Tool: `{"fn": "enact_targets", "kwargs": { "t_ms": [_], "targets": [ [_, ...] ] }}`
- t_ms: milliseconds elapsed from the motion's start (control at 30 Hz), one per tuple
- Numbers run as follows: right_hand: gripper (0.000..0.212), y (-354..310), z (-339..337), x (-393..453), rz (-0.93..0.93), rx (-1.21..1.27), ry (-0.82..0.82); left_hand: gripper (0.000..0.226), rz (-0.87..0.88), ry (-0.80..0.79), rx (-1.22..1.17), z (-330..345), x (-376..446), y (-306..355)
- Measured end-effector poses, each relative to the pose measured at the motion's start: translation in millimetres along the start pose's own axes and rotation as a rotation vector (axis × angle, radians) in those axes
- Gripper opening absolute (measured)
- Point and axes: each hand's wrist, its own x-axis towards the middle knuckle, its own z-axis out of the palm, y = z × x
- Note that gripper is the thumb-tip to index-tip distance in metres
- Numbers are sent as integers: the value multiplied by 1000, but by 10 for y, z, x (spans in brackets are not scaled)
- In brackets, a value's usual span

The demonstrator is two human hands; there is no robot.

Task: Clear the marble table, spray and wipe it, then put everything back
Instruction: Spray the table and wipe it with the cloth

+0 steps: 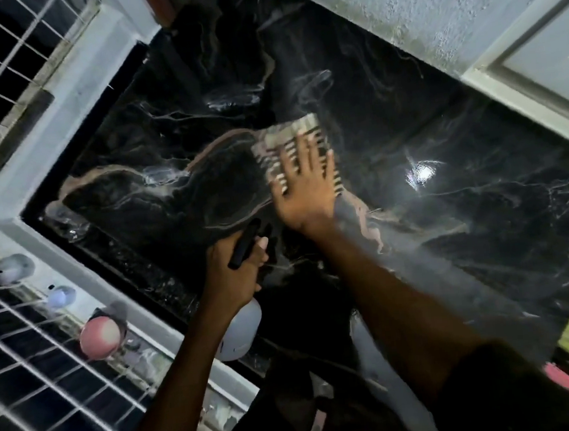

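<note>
Striped cloth [291, 153] lies flat at mid-frame under the right hand [303, 193], whose fingers are spread straight and press down on it, likely so the whole cloth rubs the marble table [464, 199] at once. Just below and left, the left hand [236, 271] is curled around the black trigger head of a white spray bottle [240, 332], seemingly kept ready for more spraying. One cloth, one bottle. Wet smears show on the dark stone, so wiping looks underway. At lower left, beyond the table's edge, sit three blurred round things [99, 338], probably set aside.
</note>
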Motion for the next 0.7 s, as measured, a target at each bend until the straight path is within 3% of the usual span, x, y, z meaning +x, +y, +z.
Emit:
{"fn": "enact_targets", "kwargs": {
  "t_ms": [100,200,300,400,533,600,700],
  "targets": [
    [67,-347,296,-855,-306,15,-84,22,32,-2,35,-139,-14,-1],
    [62,-39,378,-1528,-357,-19,-136,13,49,8,36,-270,-4,-32],
    [63,604,187,-1663,-194,-48,-93,11,7,0,10,-323,14,-68],
    [66,1052,-45,-1247,124,-66,-20,13,13,-33,16,-341,24,-101],
    [69,661,-105,-488,493,2,83,14,11,-25,-3,-385,-14,-198],
    [71,239,23,-423,432,-4,46,17,12,-32,3,-385,-56,-237],
    [67,-281,308,-905,55,-10,-15,21,-1,-45,28,-373,-106,-258]
  ]
}}
